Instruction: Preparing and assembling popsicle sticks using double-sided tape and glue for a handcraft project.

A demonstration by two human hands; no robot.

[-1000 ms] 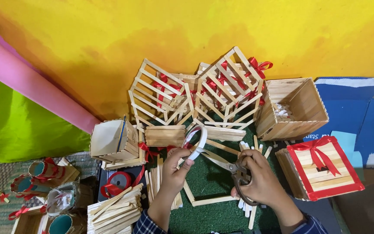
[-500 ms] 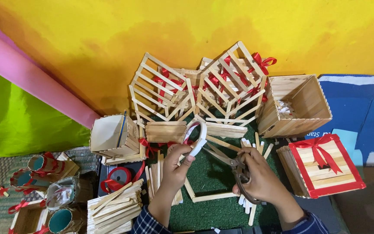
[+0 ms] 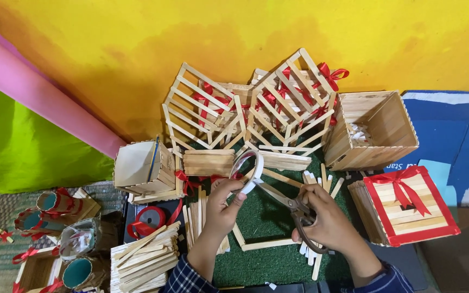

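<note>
Green turf mat (image 3: pixel 256 217) carrying wooden sticks (image 3: pixel 321 182) and stick frame (image 3: pixel 267 244)

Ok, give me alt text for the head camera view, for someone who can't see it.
Over a green mat, the left hand holds up a loop of white tape while the right hand points scissors at it. Around them stand lattice boxes of wooden sticks, a red-ribboned box and loose sticks.
</note>
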